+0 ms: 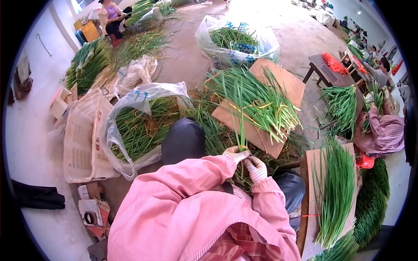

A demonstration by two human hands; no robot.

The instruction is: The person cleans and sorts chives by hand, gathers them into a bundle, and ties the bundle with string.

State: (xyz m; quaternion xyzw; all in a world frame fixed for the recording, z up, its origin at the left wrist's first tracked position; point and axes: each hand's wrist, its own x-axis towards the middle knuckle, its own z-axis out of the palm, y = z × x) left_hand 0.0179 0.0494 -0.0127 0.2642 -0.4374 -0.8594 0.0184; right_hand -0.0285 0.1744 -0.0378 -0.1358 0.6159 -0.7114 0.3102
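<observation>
My left hand (236,154), in a pale glove, is closed around the lower end of a few long green stalks (241,117), which point up and away from me. Close beside it, my right hand (255,168), gloved too, has its fingers pinched together near the stalk ends; what it grips is too small to make out. Just beyond the hands, a loose pile of green stalks (257,102) with pale ends lies on a brown board (288,85). Left of my knee stands a clear plastic bag (114,130) filled with green and yellowed leaves.
A white plastic crate (80,150) stands at the left. Another bag of greens (272,45) is ahead. On the right, a bundle of stalks (337,191) lies on a board (311,167). A person in a checked shirt (381,132) sits at the right; another person (111,19) sits far left.
</observation>
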